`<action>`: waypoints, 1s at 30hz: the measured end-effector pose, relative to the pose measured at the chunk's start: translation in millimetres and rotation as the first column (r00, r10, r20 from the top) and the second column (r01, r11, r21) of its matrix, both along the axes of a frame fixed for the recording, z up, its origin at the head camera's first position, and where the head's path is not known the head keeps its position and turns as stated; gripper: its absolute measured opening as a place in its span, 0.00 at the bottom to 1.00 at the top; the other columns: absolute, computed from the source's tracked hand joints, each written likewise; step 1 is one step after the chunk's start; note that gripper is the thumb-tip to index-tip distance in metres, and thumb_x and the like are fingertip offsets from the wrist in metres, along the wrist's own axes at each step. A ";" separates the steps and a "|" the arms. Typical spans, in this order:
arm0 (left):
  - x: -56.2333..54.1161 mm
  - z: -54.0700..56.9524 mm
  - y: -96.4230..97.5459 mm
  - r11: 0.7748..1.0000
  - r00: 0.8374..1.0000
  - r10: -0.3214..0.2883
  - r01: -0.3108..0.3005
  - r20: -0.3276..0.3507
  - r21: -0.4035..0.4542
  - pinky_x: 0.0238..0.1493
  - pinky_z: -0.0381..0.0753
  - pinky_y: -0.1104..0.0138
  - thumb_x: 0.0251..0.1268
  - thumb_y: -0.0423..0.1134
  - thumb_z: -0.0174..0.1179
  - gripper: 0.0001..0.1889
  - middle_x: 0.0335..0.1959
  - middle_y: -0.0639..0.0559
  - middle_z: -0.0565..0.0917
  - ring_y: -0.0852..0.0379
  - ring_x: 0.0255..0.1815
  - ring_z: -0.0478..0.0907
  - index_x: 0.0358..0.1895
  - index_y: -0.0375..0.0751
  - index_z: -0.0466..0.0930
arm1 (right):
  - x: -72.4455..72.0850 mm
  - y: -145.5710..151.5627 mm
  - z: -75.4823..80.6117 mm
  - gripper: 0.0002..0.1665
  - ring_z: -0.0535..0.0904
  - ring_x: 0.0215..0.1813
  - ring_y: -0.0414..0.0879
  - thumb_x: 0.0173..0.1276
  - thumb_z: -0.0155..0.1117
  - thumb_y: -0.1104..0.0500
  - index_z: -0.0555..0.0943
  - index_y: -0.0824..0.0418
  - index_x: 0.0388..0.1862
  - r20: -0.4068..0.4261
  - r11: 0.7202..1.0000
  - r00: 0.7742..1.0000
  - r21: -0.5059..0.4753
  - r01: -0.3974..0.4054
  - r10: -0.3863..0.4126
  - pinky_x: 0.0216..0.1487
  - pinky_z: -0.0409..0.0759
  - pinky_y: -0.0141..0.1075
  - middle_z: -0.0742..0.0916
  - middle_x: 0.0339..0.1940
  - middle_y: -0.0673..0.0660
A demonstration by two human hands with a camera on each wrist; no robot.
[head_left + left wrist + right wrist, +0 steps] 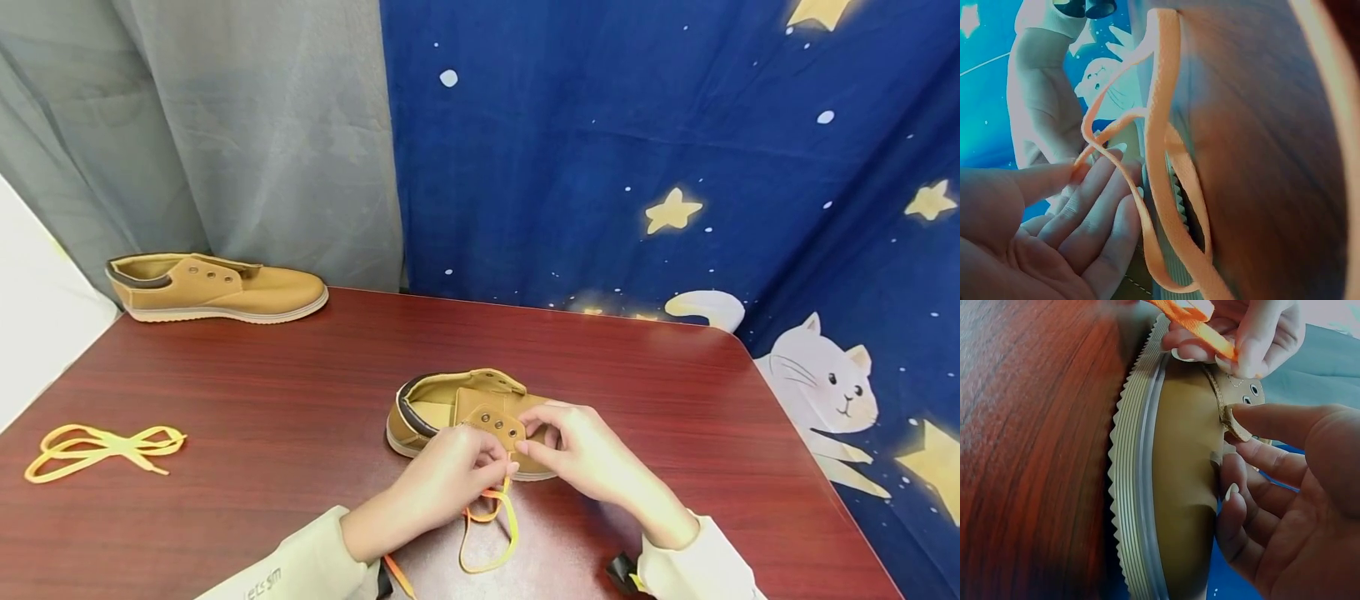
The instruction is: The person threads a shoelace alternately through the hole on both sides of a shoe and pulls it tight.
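A tan shoe (471, 404) rests upright on the table, toe to the right, its tongue folded back. My left hand (453, 471) pinches an orange-yellow shoelace (1161, 94) between thumb and forefinger, close to the near row of eyelets (499, 425). From those fingers the lace droops in loops over the near side of the shoe. With thumb and forefinger, my right hand (588, 450) grips the front corner of the eyelet flap (1235, 422), lifting it away from the upper. Its other fingers lie curled beside the shoe in the right wrist view.
Another tan shoe (262, 292), without a lace, stands at the table's back left. A second yellow-orange shoelace (112, 444), looped in a figure eight, lies at the left. Grey and blue curtains (525, 167) hang behind the red-brown table (300, 383).
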State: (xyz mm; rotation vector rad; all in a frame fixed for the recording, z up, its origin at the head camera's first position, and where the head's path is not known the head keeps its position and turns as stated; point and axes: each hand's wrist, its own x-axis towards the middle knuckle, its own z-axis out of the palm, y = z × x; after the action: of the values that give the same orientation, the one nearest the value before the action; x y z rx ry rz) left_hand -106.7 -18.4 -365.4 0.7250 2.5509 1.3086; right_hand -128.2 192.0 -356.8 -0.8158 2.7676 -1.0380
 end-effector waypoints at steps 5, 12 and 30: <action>0.3 -1.0 -1.6 1.000 1.000 -0.003 0.002 0.026 0.030 0.27 0.75 0.75 0.66 0.33 0.64 0.08 0.21 0.54 0.85 0.67 0.23 0.77 0.27 0.41 0.84 | -0.6 -2.0 0.2 0.09 0.77 0.29 0.29 0.65 0.71 0.60 0.86 0.57 0.44 0.019 1.000 1.000 -0.011 0.015 -0.015 0.29 0.78 0.28 0.88 0.35 0.48; 1.7 -0.8 -1.7 1.000 1.000 0.012 -0.012 0.005 0.024 0.26 0.75 0.76 0.62 0.30 0.65 0.06 0.21 0.56 0.85 0.71 0.21 0.75 0.28 0.39 0.87 | -3.9 -1.7 -0.2 0.08 0.79 0.29 0.30 0.64 0.71 0.60 0.86 0.56 0.42 0.062 0.998 0.998 -0.052 0.022 -0.019 0.28 0.78 0.29 0.87 0.33 0.48; 2.0 5.7 8.6 0.976 0.990 0.141 -0.142 -0.017 -0.164 0.22 0.70 0.72 0.65 0.39 0.64 0.17 0.11 0.65 0.78 0.68 0.15 0.70 0.16 0.54 0.80 | -7.4 7.6 -6.2 0.07 0.79 0.33 0.32 0.64 0.73 0.62 0.89 0.51 0.40 0.000 0.982 0.991 -0.138 -0.131 0.132 0.33 0.80 0.29 0.87 0.33 0.44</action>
State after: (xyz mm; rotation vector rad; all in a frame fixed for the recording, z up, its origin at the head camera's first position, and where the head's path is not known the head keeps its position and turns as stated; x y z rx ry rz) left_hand -104.6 -9.9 -359.7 0.5244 2.7184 1.1167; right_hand -135.6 199.6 -363.1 -0.9932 2.6157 -1.2142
